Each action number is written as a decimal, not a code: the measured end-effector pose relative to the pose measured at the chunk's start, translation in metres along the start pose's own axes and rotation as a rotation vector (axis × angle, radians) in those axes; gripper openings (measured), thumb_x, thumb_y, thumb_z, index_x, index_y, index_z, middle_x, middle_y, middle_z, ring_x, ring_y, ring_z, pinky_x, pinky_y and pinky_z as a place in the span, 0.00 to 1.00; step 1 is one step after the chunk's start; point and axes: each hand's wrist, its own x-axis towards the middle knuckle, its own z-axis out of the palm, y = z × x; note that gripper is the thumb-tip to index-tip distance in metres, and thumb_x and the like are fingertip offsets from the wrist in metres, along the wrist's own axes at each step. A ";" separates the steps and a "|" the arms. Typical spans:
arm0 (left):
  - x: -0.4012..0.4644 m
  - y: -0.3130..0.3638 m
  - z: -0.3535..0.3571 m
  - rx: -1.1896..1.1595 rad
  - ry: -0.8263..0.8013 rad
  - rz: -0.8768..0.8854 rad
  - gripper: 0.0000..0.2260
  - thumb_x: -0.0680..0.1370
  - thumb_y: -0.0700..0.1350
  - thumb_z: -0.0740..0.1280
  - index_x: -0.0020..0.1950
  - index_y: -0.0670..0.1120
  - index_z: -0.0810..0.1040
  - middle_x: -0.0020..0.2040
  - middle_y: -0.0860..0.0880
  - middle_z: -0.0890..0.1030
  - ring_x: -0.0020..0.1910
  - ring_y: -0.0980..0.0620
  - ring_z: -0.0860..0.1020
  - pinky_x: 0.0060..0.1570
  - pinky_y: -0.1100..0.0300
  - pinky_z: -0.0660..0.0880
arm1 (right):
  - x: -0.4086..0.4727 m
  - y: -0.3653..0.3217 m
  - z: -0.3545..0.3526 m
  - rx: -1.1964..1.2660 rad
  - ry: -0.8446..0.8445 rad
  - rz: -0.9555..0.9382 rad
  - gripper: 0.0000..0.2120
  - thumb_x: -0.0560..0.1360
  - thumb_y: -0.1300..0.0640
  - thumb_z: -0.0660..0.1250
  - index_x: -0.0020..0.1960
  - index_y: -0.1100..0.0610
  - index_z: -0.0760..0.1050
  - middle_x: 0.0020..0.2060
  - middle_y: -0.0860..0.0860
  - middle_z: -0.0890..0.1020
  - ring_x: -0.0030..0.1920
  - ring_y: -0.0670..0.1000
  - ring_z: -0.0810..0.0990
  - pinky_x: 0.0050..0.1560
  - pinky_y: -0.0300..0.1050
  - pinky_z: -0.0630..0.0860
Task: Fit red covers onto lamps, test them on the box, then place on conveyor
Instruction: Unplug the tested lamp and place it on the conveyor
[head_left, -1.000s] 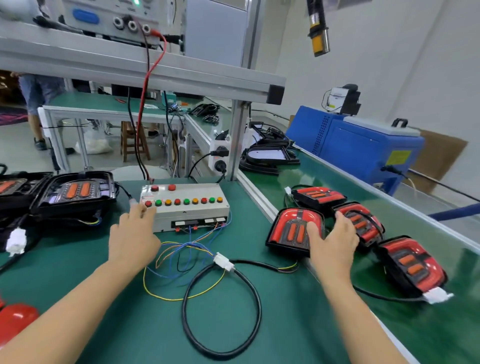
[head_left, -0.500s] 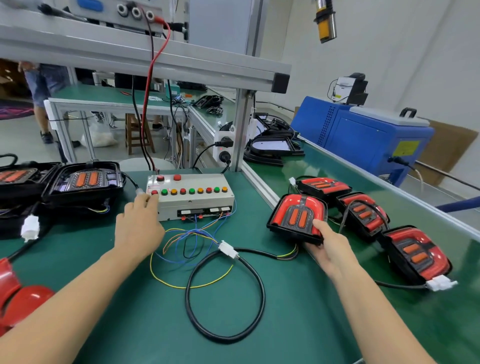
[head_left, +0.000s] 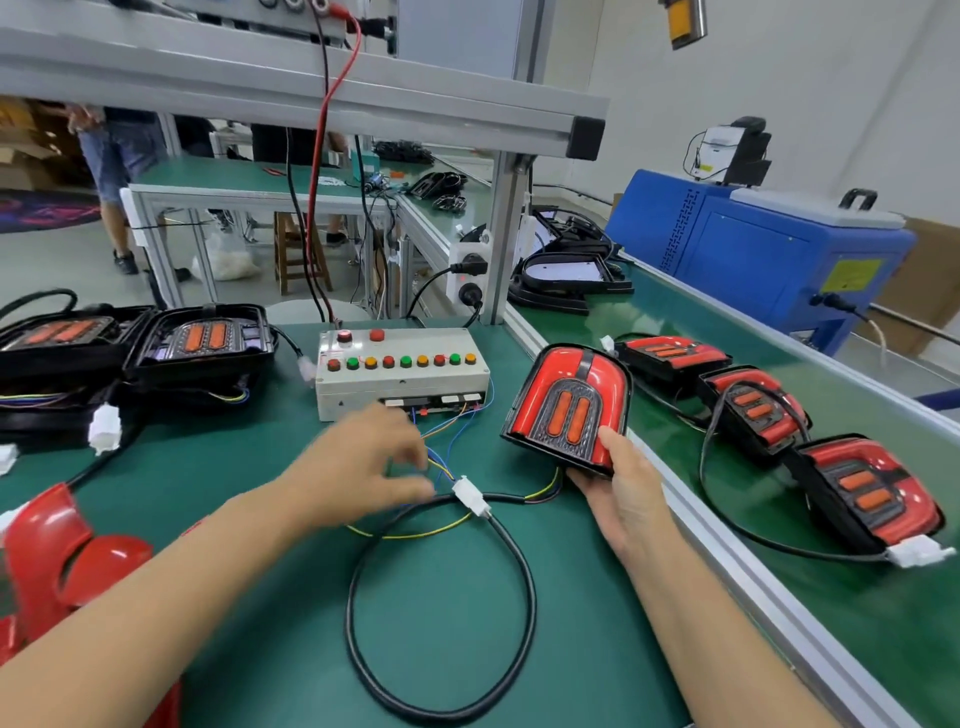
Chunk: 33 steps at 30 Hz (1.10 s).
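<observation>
two hands (head_left: 626, 486): right gripping the covered lamp (head_left: 569, 402) (tilted up), left (head_left: 358, 462) loosely open beside the white connector (head_left: 470, 494)

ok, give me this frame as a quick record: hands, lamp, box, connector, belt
left hand: blurred, fingers loosely curled just left of the white connector, holding nothing that can be made out
right hand: grips the lower edge of the held lamp, tilted up off the table
test box: on the green table, row of coloured buttons on top
connector: on the table, joined to the black cable loop
conveyor: three covered lamps lying in a row
</observation>
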 end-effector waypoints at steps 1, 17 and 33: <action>-0.003 0.008 0.002 0.037 -0.172 0.067 0.10 0.70 0.57 0.72 0.42 0.52 0.80 0.41 0.56 0.75 0.46 0.56 0.70 0.49 0.61 0.67 | 0.000 0.000 0.001 -0.001 -0.003 0.001 0.08 0.79 0.61 0.62 0.53 0.59 0.79 0.47 0.56 0.86 0.45 0.50 0.84 0.53 0.51 0.79; 0.002 -0.021 0.022 0.456 0.177 0.120 0.16 0.52 0.30 0.76 0.26 0.49 0.75 0.44 0.51 0.82 0.53 0.42 0.79 0.53 0.52 0.63 | -0.016 0.000 0.004 -0.181 -0.169 -0.008 0.08 0.79 0.60 0.61 0.54 0.59 0.78 0.45 0.53 0.86 0.43 0.47 0.84 0.45 0.42 0.81; 0.019 -0.040 -0.005 0.237 0.259 -0.668 0.29 0.74 0.36 0.65 0.74 0.47 0.63 0.71 0.45 0.64 0.67 0.42 0.62 0.63 0.48 0.61 | -0.022 0.001 0.009 -0.237 -0.245 -0.002 0.20 0.75 0.44 0.60 0.57 0.54 0.82 0.54 0.55 0.85 0.51 0.50 0.84 0.45 0.40 0.80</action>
